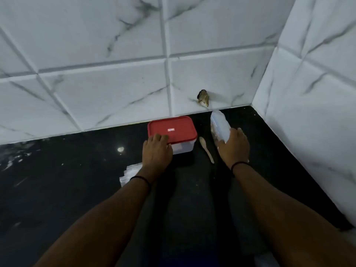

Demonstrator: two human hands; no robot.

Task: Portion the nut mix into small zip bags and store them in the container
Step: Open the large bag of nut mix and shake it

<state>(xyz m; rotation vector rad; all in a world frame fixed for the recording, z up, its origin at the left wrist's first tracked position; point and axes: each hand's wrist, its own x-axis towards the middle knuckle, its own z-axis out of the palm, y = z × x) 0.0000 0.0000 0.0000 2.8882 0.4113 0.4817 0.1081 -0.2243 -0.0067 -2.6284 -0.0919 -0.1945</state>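
Small clear bags [128, 173] lie on the black counter [67, 189], partly under the left wrist. The left hand [157, 150] rests, fingers together, on the red lid [172, 128] of the container [183, 147]. A spoon [206, 149] lies beside it, bowl toward the wall. The right hand [234, 146] grips the nut bag [219, 124], its long axis pointing at the wall.

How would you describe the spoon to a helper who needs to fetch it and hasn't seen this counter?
Look at the black counter near the tiled corner. Between the red-lidded container and the clear bag under the right hand lies the spoon. It is the only slim, pale, wood-coloured thing there, and nothing touches it.
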